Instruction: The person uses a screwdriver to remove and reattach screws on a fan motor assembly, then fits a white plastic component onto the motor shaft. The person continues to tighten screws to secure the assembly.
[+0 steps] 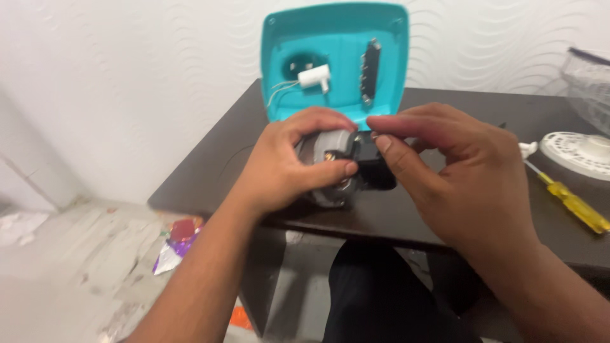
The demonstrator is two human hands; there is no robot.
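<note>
My left hand (pixel 289 162) is wrapped around a small grey metal motor (pixel 327 152) above the near edge of a dark table (pixel 210 171). My right hand (pixel 457 178) pinches a black plastic part (pixel 375 168) fixed to the motor's right side, thumb and forefinger on its top edge. Behind them a teal plastic housing (pixel 337 38) stands upright, its inside facing me. Inside it sit a white connector with thin white wires (pixel 312 77) and a narrow dark strip (pixel 370 70).
A yellow-handled screwdriver (pixel 575 206) lies on the table to the right, next to a white round vented part (pixel 581 152). A clear plastic container (pixel 588 82) stands at the far right. Shiny foil scraps (pixel 178 244) lie on the floor at the left.
</note>
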